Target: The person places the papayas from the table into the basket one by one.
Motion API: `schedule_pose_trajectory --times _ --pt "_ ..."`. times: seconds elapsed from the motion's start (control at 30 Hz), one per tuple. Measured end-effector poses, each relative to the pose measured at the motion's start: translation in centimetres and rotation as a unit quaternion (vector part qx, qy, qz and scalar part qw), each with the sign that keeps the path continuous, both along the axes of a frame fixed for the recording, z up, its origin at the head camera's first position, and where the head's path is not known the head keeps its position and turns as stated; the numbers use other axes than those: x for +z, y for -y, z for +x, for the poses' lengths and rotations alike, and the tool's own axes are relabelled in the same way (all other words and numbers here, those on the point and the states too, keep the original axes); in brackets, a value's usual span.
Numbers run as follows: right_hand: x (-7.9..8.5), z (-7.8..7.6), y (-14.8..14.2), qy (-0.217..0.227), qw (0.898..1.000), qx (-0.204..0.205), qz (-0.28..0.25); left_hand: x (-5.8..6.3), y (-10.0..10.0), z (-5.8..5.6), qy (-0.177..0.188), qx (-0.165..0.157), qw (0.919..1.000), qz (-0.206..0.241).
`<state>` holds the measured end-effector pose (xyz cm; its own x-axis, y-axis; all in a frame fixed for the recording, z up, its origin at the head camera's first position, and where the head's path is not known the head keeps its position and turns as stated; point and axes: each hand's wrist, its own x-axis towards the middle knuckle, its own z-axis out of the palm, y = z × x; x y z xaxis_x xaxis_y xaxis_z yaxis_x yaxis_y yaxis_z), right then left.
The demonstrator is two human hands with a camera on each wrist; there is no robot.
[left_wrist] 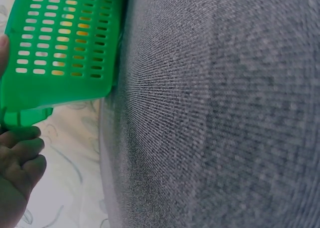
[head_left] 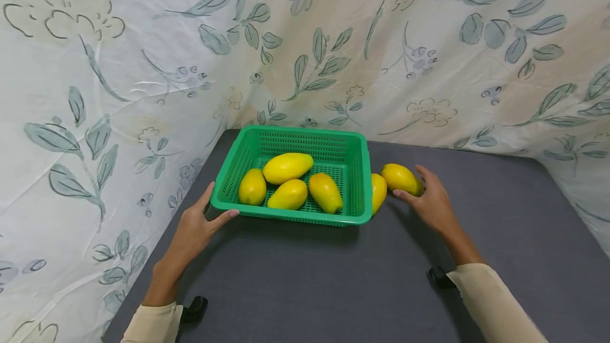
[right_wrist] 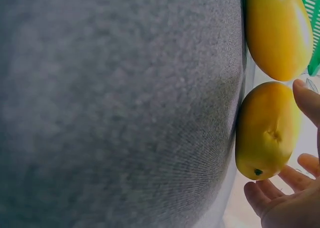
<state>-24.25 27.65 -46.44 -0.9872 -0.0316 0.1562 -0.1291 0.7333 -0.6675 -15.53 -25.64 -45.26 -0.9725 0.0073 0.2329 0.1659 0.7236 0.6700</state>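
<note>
A green plastic basket (head_left: 295, 215) stands on the dark grey table with several yellow mangoes (head_left: 288, 168) inside. At its left front corner my left hand (head_left: 193, 229) grips the rim, thumb along the front edge and fingers at the left side; the left wrist view shows the fingers (left_wrist: 30, 158) curled by the rim. To the right of the basket lie two more mangoes. One mango (head_left: 378, 193) is beside the basket wall, partly hidden by it. Around the outer mango (head_left: 401, 179) my right hand (head_left: 433, 202) is spread, thumb near its front and fingers behind; firm contact cannot be made out.
The grey tabletop (head_left: 305, 285) extends in front of the basket and to the right. A floral cloth (head_left: 305, 68) hangs behind the table and along its left side. Each wrist wears a dark strap device (head_left: 194, 310).
</note>
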Motion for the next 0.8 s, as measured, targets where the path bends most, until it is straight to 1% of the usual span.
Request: schedule_pose_trajectory --times 0.27,0.53,0.8 --pt "0.1 -1.0 0.4 -0.019 1.000 0.013 0.014 0.1 -0.1 0.1 -0.005 -0.001 1.0000 -0.002" --pt "-0.4 -1.6 0.6 -0.024 0.999 0.028 0.022 0.2 -0.2 0.2 0.007 0.005 1.0000 0.001" --pt "-0.8 -2.0 0.6 -0.033 0.999 0.026 0.019 0.3 -0.2 0.1 -0.001 0.004 1.0000 -0.004"
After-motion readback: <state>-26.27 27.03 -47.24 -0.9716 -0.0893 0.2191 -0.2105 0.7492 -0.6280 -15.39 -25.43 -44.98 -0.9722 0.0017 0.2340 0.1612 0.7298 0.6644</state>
